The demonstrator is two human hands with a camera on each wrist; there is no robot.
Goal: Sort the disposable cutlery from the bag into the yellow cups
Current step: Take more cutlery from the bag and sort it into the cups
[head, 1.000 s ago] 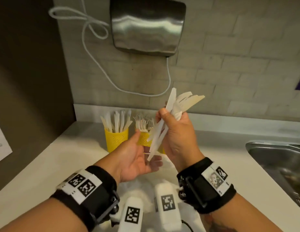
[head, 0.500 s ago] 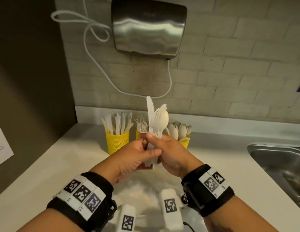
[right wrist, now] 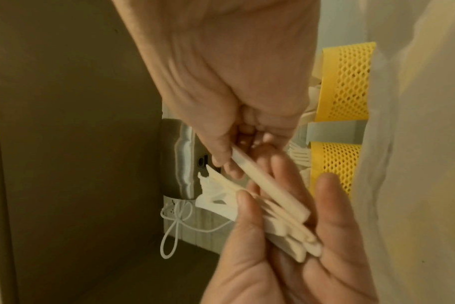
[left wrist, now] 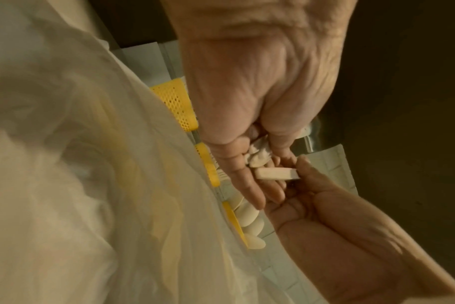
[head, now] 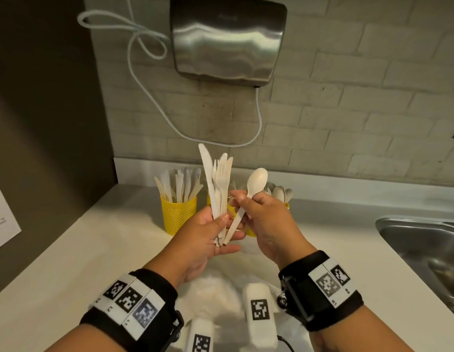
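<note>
Over white counter, right hand pinches spoon beside left-hand bundle.

Both my forearms reach forward over the counter, each wrist wrapped in a black band with white tags. My left hand is raised palm-up, thumb pressing a bundle of pale disposable cutlery against my fingers. My right hand pinches a pale disposable spoon by its handle, close beside the left.
</note>
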